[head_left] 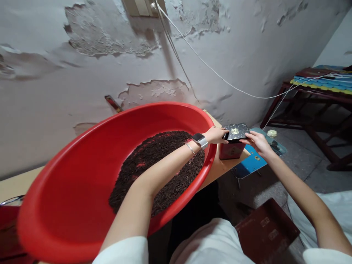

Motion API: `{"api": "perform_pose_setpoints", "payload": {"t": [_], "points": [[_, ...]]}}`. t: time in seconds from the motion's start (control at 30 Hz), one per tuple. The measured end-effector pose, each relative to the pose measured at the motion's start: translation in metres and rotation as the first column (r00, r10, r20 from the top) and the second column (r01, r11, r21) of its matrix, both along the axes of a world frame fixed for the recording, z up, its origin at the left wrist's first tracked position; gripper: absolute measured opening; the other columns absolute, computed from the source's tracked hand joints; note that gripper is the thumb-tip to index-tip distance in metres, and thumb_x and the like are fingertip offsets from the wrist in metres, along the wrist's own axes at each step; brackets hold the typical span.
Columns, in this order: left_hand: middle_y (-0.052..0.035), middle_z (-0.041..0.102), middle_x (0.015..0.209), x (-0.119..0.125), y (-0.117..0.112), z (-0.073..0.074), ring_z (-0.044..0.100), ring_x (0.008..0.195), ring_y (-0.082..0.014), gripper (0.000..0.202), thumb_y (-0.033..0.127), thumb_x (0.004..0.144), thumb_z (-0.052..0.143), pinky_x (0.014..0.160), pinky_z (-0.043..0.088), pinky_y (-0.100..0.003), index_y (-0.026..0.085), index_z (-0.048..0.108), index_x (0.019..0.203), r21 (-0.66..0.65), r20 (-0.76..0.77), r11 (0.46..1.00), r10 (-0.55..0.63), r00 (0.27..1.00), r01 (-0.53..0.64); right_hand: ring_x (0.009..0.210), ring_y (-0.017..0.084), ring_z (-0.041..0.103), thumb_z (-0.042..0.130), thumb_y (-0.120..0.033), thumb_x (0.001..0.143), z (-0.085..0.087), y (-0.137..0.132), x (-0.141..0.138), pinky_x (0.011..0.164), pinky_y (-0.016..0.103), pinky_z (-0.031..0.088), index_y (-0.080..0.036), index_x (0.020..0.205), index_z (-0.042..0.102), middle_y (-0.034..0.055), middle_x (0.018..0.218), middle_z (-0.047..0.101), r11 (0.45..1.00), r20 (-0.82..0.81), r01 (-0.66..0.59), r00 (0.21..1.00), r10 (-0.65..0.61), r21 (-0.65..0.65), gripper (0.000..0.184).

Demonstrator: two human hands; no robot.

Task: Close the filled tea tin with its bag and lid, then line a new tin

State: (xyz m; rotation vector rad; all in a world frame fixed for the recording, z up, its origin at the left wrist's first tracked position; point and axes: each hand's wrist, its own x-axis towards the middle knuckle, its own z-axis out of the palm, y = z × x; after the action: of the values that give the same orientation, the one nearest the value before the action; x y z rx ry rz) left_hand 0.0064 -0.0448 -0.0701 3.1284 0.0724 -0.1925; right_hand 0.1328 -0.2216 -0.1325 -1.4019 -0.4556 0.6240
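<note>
A wide red basin (68, 190) fills most of the wooden table (220, 167) and sits tilted, with a heap of dark loose leaves (162, 161) in its lower side. The left forearm reaches across its near rim, so I judge that a knock from that arm could rock the basin and spill leaves. The red tin (231, 150) stands at the table's far corner, just beside the basin and close to the edge; uneven pressure could push it off. The black lid (236, 132) lies on top of the tin, though whether it is fully seated is hard to tell. The left hand (217, 135) grips its left edge and the right hand (257, 142) clasps its right edge.
</note>
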Motion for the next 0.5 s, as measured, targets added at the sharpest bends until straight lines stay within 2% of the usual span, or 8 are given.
{"api": "perform_pose_setpoints", "payload": {"t": [0.07,0.13,0.2,0.27,0.33,0.43,0.5], "points": [[-0.0140,0.053,0.144,0.000,-0.004,-0.002,0.053,0.129,-0.0300,0.054,0.039,0.091,0.061,0.104,0.038,-0.040,0.019,0.049,0.140,0.023,-0.001,1.000,-0.011,1.000,0.011,0.055,0.015,0.064,0.076,-0.040,0.069,0.004,-0.005,0.008,0.059,0.029,0.059,-0.019,0.080,0.056,0.0017,0.065,0.063,0.994,0.117,0.031,0.993,-0.019,-0.102,0.031],[-0.0143,0.058,0.138,0.001,-0.004,-0.005,0.055,0.127,-0.0305,0.053,0.037,0.091,0.061,0.102,0.039,-0.039,0.020,0.050,0.140,0.027,0.006,0.999,-0.022,1.000,0.022,0.047,0.014,0.058,0.070,-0.050,0.073,0.007,-0.010,0.016,0.047,0.027,0.051,-0.018,0.074,0.059,0.0025,0.060,0.060,0.971,0.266,0.069,0.964,-0.006,-0.229,0.034],[-0.0157,0.063,0.132,0.002,-0.004,-0.007,0.056,0.124,-0.0309,0.054,0.036,0.090,0.062,0.100,0.038,-0.039,0.018,0.050,0.140,0.053,-0.008,0.998,-0.015,1.000,0.016,0.043,0.012,0.052,0.064,-0.054,0.077,0.009,-0.011,0.023,0.042,0.025,0.043,-0.017,0.069,0.061,0.0019,0.054,0.057,0.933,0.434,0.132,0.901,0.028,-0.334,0.038],[-0.0169,0.063,0.130,0.001,-0.004,-0.010,0.056,0.123,-0.0306,0.055,0.035,0.090,0.061,0.100,0.036,-0.039,0.016,0.050,0.141,0.093,-0.010,0.996,-0.008,1.000,0.009,0.042,0.011,0.048,0.060,-0.051,0.080,0.008,-0.010,0.028,0.043,0.024,0.039,-0.017,0.068,0.062,0.0002,0.050,0.054,0.899,0.558,0.210,0.828,0.045,-0.384,0.036],[-0.0165,0.062,0.132,-0.002,-0.004,-0.012,0.055,0.123,-0.0297,0.054,0.036,0.091,0.059,0.100,0.035,-0.038,0.015,0.051,0.140,0.118,0.018,0.993,-0.020,1.000,0.018,0.043,0.010,0.048,0.059,-0.045,0.081,0.003,-0.007,0.031,0.045,0.023,0.039,-0.017,0.071,0.062,-0.0006,0.052,0.055,0.886,0.593,0.247,0.804,0.039,-0.393,0.029],[-0.0147,0.058,0.137,-0.007,-0.004,-0.013,0.053,0.125,-0.0287,0.053,0.039,0.091,0.059,0.099,0.036,-0.036,0.019,0.052,0.139,0.132,0.081,0.991,-0.031,0.996,0.020,0.049,0.011,0.053,0.060,-0.036,0.078,-0.011,-0.004,0.033,0.046,0.023,0.043,-0.017,0.081,0.063,0.0021,0.067,0.064,0.903,0.529,0.212,0.849,0.019,-0.373,0.020],[-0.0144,0.054,0.140,-0.008,-0.004,-0.013,0.051,0.126,-0.0286,0.053,0.040,0.091,0.059,0.099,0.036,-0.036,0.021,0.051,0.140,0.145,0.115,0.989,-0.029,0.993,0.013,0.058,0.014,0.059,0.058,-0.035,0.078,-0.021,-0.002,0.033,0.047,0.024,0.046,-0.017,0.089,0.063,0.0058,0.081,0.069,0.917,0.512,0.182,0.858,0.027,-0.354,0.021]]}}
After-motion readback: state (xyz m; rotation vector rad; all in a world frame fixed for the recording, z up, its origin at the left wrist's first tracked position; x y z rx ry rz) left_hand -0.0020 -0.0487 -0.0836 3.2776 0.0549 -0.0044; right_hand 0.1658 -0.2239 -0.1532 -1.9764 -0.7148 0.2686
